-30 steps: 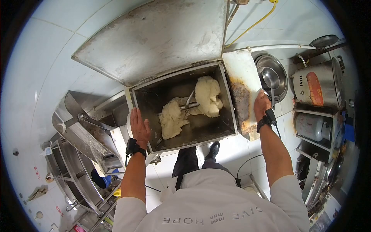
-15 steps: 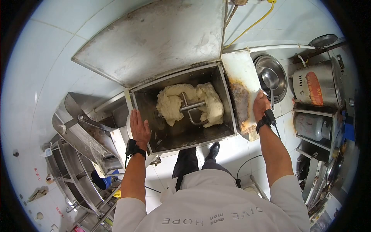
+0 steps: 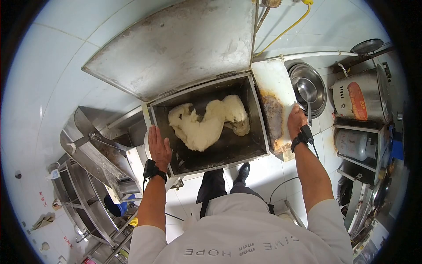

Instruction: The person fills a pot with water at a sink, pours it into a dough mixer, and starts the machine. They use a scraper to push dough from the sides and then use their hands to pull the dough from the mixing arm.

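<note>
A pale, stretched mass of dough [image 3: 204, 127] lies in the metal tub of a dough mixer [image 3: 206, 166], whose mixing bar is hidden beneath it. My left hand [image 3: 158, 145] rests flat against the tub's left side, fingers straight and holding nothing. On the right, my right hand [image 3: 297, 121] is curled over the outer edge of the rusty mixer housing [image 3: 273, 110], its fingers partly hidden. Just beside it, the handle of a ladle [image 3: 307, 90] hangs down from a stack of metal bowls [image 3: 323, 99].
The mixer's lid [image 3: 176, 44] stands raised behind the tub. At right are a large metal pot [image 3: 382, 94] and a gas cylinder [image 3: 354, 143] on a rack. Another steel machine [image 3: 103, 152] stands at left. A yellow cable [image 3: 292, 27] runs along the wall.
The dough has turned over and spread to the left, covering the mixing bar that showed before. Both hands have stayed in place.
</note>
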The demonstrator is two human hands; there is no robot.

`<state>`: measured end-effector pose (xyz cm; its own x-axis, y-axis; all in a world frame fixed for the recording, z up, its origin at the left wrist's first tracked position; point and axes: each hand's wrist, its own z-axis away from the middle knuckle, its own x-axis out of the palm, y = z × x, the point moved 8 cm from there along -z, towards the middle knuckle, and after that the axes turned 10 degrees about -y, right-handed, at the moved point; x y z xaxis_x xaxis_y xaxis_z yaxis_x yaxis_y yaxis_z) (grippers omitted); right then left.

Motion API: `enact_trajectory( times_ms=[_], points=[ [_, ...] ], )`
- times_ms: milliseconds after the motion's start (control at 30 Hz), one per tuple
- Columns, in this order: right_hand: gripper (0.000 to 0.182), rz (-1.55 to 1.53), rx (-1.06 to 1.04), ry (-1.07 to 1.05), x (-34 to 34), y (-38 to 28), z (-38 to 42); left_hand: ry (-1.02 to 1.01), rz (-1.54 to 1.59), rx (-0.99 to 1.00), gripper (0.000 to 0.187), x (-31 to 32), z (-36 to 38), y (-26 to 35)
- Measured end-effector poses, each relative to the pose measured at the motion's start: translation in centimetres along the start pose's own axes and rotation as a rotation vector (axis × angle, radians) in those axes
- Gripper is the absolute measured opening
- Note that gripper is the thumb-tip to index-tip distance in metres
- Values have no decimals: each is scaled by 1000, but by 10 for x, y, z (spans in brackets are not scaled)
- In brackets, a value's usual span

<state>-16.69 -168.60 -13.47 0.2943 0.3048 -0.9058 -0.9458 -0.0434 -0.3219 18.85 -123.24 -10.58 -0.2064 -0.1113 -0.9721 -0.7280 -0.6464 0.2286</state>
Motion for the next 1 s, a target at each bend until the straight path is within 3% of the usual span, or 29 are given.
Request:
enact_trajectory(
  times_ms=[1000],
  points=[
    [62, -5, -17, -6, 4, 4, -3, 5, 5, -2, 57, -1, 0, 0]
  ],
)
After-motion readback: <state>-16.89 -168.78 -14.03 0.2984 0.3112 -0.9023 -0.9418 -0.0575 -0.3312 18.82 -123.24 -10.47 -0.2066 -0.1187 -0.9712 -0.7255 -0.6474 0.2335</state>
